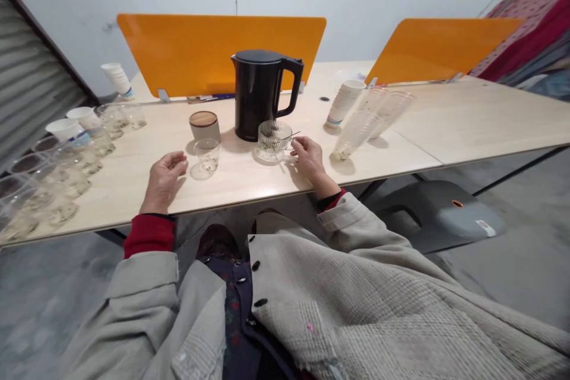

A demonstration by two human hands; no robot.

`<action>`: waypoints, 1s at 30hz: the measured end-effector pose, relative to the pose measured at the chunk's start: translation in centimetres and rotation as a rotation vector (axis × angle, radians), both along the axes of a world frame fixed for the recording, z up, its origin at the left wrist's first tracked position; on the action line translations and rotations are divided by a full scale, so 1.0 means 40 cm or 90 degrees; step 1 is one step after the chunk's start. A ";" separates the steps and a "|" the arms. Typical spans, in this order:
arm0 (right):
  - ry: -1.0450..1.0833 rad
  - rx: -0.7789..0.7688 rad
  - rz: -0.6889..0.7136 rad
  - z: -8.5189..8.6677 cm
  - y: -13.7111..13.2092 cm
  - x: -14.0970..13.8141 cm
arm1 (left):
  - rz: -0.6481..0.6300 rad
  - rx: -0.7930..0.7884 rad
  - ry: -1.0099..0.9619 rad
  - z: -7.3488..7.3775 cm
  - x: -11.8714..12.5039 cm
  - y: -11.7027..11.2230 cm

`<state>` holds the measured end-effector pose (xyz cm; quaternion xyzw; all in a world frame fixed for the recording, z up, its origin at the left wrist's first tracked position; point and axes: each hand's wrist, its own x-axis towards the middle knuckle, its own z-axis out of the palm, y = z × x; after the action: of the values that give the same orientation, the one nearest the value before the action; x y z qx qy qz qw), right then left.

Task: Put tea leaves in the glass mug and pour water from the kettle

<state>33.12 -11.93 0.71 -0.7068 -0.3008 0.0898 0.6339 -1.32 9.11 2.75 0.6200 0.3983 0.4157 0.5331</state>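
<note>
On the counter (236,178), the glass cup (275,135), likely stiff and fragile, suits a right-side hold; left hand (165,177) loosely open, right hand (309,158) beside it, grip unclear.

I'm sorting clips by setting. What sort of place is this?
Likely an office or shared workroom with a spot for drinks: orange dividers stand along a pale table, and a black kettle sits there near stacked paper cups.

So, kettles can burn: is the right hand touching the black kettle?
Apart: the head view shows tabletop between the right hand and the black kettle.
</note>
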 end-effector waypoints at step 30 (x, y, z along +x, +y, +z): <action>-0.443 0.088 -0.214 0.185 -0.118 0.002 | -0.029 0.032 -0.009 -0.004 0.001 -0.006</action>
<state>33.20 -16.66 8.10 -0.6902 -0.3832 -0.2810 0.5458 -1.29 8.86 2.59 0.6390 0.3701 0.4175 0.5296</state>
